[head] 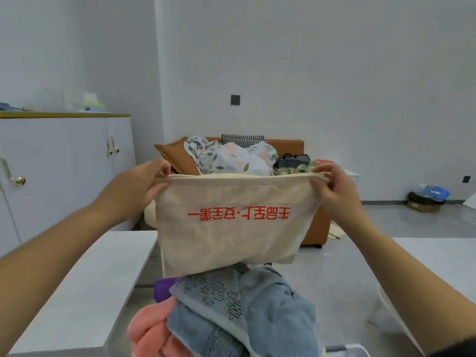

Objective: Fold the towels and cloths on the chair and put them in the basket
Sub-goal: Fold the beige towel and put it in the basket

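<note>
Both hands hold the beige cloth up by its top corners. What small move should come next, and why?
Probably bring the left hand and right hand together, folding the beige cloth in half. It hangs flat and spread, pinched at both top corners, above the blue towel.

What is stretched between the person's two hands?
In the head view, a beige cloth with red writing hangs stretched between the left hand and the right hand, each pinching a top corner.
</note>
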The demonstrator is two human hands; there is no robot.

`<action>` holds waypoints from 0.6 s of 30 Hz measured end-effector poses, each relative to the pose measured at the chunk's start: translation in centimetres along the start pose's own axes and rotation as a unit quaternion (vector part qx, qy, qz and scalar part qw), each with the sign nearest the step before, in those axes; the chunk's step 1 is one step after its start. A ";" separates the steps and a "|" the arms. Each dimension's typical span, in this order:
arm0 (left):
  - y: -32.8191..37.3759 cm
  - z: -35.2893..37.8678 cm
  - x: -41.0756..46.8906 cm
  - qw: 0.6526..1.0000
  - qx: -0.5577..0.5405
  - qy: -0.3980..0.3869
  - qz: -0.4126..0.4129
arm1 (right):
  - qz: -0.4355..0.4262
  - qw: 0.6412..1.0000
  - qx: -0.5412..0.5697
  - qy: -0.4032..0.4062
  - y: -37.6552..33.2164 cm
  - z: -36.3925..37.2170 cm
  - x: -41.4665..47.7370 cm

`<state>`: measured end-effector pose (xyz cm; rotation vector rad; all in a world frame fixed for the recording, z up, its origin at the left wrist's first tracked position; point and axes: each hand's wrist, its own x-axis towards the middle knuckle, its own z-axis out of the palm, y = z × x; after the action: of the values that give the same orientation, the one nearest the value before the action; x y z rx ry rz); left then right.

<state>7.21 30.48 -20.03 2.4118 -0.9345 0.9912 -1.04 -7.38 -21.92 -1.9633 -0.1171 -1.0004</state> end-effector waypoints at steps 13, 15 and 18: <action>0.8 -4.2 5.0 0.994 -0.067 0.079 -0.032 | -0.070 0.992 0.097 0.037 -5.2 -3.9 4.2; 0.5 -4.4 4.6 0.999 -0.033 0.027 0.004 | -0.071 0.993 0.089 0.026 -5.2 -4.1 4.0; -0.2 -3.7 3.7 0.996 0.011 -0.072 0.052 | -0.063 0.996 0.055 0.006 -4.5 -4.0 3.3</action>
<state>7.53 31.09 -14.86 2.5026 -1.1147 0.8768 -3.23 -8.64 -15.56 -1.8680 -0.2876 -1.0644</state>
